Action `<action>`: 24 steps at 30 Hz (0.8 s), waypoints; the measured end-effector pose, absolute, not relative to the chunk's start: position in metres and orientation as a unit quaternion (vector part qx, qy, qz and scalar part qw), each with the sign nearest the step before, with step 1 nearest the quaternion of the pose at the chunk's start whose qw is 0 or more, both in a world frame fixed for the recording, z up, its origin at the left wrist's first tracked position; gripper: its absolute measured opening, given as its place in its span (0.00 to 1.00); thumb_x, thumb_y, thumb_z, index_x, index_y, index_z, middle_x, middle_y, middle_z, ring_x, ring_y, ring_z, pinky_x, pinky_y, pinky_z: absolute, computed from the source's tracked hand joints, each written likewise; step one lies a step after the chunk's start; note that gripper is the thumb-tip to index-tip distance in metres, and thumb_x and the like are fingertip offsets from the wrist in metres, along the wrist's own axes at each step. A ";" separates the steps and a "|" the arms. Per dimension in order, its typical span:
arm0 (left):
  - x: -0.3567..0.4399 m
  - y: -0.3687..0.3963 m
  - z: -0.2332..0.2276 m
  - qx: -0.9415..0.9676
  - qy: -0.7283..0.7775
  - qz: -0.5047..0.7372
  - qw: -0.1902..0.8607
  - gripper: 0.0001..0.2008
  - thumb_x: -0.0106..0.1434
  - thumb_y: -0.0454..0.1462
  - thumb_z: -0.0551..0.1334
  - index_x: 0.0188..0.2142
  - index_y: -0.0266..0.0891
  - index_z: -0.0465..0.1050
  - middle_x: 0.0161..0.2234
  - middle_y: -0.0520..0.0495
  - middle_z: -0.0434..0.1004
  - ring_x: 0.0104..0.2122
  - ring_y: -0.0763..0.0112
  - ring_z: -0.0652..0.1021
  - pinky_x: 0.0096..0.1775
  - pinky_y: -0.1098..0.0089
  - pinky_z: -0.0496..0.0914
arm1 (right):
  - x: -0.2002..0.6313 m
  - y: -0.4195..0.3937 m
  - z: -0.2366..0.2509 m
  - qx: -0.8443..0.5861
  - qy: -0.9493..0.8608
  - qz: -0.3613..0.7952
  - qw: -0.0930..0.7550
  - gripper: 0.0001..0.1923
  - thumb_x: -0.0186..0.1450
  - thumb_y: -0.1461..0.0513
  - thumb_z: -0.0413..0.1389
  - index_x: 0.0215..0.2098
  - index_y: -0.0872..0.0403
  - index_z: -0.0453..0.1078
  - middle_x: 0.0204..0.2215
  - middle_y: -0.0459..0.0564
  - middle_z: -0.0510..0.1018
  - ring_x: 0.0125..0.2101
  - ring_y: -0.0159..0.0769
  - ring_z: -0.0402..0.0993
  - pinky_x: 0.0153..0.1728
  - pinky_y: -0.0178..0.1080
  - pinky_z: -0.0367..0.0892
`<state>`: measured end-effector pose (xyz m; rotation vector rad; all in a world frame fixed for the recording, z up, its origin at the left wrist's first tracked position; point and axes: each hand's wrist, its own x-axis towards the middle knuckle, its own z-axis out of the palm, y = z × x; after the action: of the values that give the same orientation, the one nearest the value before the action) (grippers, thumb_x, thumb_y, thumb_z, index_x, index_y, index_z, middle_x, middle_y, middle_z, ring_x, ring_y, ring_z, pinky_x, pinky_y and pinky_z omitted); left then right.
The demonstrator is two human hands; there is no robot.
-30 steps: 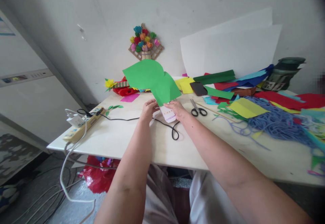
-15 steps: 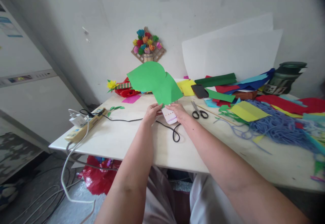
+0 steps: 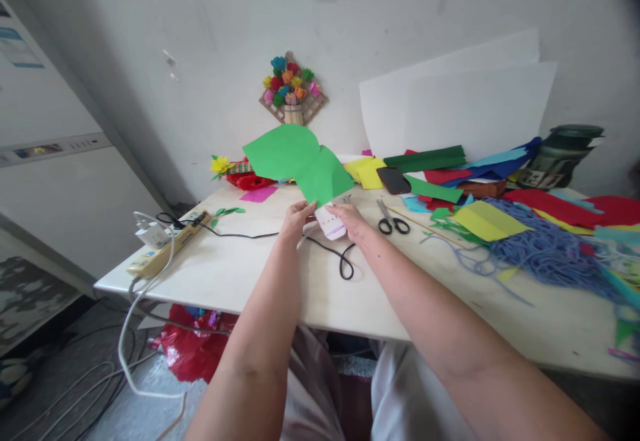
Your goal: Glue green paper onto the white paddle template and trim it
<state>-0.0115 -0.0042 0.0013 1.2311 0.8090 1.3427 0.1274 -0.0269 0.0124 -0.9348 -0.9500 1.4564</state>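
A large green paper sheet (image 3: pixel 295 154) with curved edges is held up above the table. My left hand (image 3: pixel 297 220) pinches its lower edge, the thumb on top. My right hand (image 3: pixel 349 220) is closed at the sheet's lower right, also touching a small white rounded piece (image 3: pixel 331 224) with dots and purple lines. How that white piece is fixed or held below the paper I cannot tell. Black-handled scissors (image 3: pixel 394 224) lie on the table to the right of my right hand. Under my hands runs a black cord (image 3: pixel 345 264) with a loop in it.
On the left of the white table (image 3: pixel 240 274) lies a power strip (image 3: pixel 170 244) with a plugged-in charger. At right are blue yarn (image 3: pixel 540 248), coloured paper, a phone (image 3: pixel 393 180) and a dark bottle (image 3: pixel 563 154). A paper-flower ornament (image 3: pixel 293 91) hangs on the wall.
The green sheet has shifted slightly left and down with both hands. The white piece has turned a little, and both hands keep their hold.
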 end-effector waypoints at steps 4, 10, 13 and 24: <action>-0.013 -0.003 0.002 0.509 0.340 0.584 0.533 0.17 0.43 0.45 0.69 0.25 0.34 0.71 0.23 0.49 0.73 0.24 0.72 0.73 0.33 0.67 0.68 | 0.129 -0.025 0.012 -0.405 -0.414 0.605 0.547 0.01 0.51 0.67 0.58 0.23 0.58 0.70 0.15 0.46 0.73 0.16 0.31 0.68 0.19 0.34 0.64; -0.013 -0.004 0.003 0.501 0.340 0.597 0.527 0.17 0.43 0.45 0.69 0.26 0.34 0.71 0.23 0.50 0.72 0.23 0.73 0.73 0.30 0.69 0.68 | 0.128 -0.027 0.013 -0.410 -0.423 0.589 0.553 0.01 0.50 0.67 0.59 0.22 0.57 0.71 0.14 0.45 0.72 0.15 0.30 0.66 0.18 0.34 0.63; -0.012 -0.005 0.004 0.487 0.350 0.602 0.527 0.17 0.43 0.45 0.69 0.28 0.35 0.72 0.23 0.50 0.72 0.23 0.73 0.72 0.29 0.70 0.68 | 0.126 -0.026 0.011 -0.397 -0.429 0.586 0.561 0.03 0.49 0.66 0.61 0.22 0.57 0.71 0.15 0.45 0.72 0.16 0.30 0.67 0.20 0.34 0.64; -0.009 -0.007 0.006 0.500 0.348 0.610 0.507 0.18 0.42 0.45 0.69 0.28 0.34 0.73 0.24 0.48 0.74 0.24 0.72 0.73 0.31 0.69 0.69 | 0.124 -0.019 0.002 -0.390 -0.455 0.568 0.565 0.05 0.49 0.62 0.61 0.25 0.56 0.73 0.16 0.44 0.74 0.17 0.31 0.67 0.22 0.35 0.64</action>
<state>-0.0094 -0.0068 0.0065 1.2042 0.8384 1.4703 0.1243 -0.0186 0.0023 -0.9177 -1.0692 1.3355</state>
